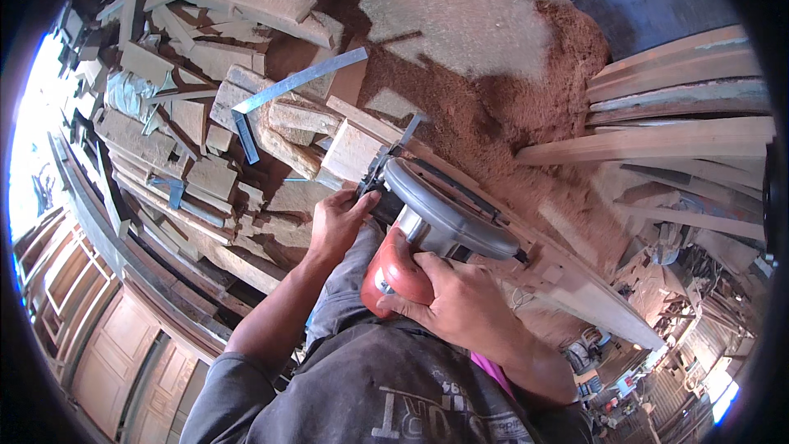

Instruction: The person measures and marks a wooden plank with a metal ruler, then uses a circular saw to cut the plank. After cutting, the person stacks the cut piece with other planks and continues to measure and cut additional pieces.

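A circular saw [399, 267] with an orange-red body and a grey blade guard sits in front of my torso, over a long pale plank [575, 284]. My right hand [468, 300] is closed around its orange-red rear part. Fingers of my left hand [333, 226] curl onto the dark front part of the saw, near the base; their tips are partly hidden. Just beyond the saw's front, a pale wood piece [352, 152] lies beside the plank. The blade is hidden by the guard. Farther left, a metal try square [304, 80] rests across rough wood pieces.
Piled offcuts [185, 123] fill the left side. Reddish sawdust [493, 115] covers the floor ahead. Long boards [674, 140] are stacked at right. Panelled wooden doors [115, 358] stand at lower left. Assorted tools and clutter [600, 362] lie at lower right.
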Demonstrator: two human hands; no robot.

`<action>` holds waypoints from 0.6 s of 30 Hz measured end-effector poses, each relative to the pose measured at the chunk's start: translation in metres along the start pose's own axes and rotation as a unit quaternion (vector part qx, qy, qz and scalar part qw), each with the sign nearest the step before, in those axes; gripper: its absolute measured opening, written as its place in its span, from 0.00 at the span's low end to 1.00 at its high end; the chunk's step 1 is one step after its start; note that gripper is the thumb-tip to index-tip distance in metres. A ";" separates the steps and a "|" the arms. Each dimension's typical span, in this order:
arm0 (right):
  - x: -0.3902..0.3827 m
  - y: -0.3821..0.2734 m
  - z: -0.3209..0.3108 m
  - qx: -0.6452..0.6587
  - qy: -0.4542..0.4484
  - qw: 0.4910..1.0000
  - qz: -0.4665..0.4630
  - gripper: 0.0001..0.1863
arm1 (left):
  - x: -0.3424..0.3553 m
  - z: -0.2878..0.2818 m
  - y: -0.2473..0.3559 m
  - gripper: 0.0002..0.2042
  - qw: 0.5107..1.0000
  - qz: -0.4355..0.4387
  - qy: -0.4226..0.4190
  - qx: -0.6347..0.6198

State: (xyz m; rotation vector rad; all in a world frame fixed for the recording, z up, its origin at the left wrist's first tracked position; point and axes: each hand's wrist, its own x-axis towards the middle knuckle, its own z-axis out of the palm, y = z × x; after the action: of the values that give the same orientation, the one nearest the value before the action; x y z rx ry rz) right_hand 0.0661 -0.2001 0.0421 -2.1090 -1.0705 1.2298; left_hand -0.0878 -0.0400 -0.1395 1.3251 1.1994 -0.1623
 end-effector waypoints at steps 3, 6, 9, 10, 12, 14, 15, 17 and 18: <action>0.007 -0.003 0.001 -0.007 -0.003 1.000 -0.005 0.32 | 0.003 -0.009 0.009 0.25 1.000 -0.009 -0.014 0.004; 0.011 -0.005 0.001 -0.001 -0.004 1.000 -0.004 0.33 | 0.006 -0.014 0.009 0.24 1.000 -0.010 -0.018 0.001; 0.014 -0.006 0.003 -0.003 -0.001 1.000 -0.003 0.32 | 0.005 -0.017 0.018 0.21 1.000 -0.005 -0.015 0.009; 0.016 -0.008 0.002 -0.008 -0.006 1.000 -0.002 0.32 | 0.008 -0.021 0.017 0.20 1.000 -0.008 -0.020 0.010; 0.020 -0.007 0.006 -0.008 0.012 1.000 -0.022 0.29 | 0.007 -0.023 0.025 0.16 1.000 -0.003 -0.015 0.013; 0.023 -0.009 0.006 -0.004 0.018 0.999 -0.031 0.27 | 0.010 -0.025 0.024 0.13 1.000 -0.009 -0.010 0.005; 0.024 -0.008 0.005 -0.002 0.022 0.999 -0.036 0.26 | 0.012 -0.027 0.025 0.13 1.000 -0.017 -0.009 0.017; 0.026 -0.005 0.010 -0.001 0.047 0.996 -0.071 0.23 | 0.015 -0.033 0.021 0.13 0.999 0.015 -0.020 0.048; 0.027 -0.007 0.009 -0.008 0.044 0.997 -0.066 0.23 | 0.017 -0.035 0.019 0.13 0.999 0.011 -0.021 0.048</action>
State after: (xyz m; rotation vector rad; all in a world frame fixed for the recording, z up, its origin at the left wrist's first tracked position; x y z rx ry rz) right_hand 0.0636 -0.1745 0.0290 -2.0496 -1.1638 1.0594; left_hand -0.0870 0.0030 -0.1324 1.4113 1.1529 -0.2329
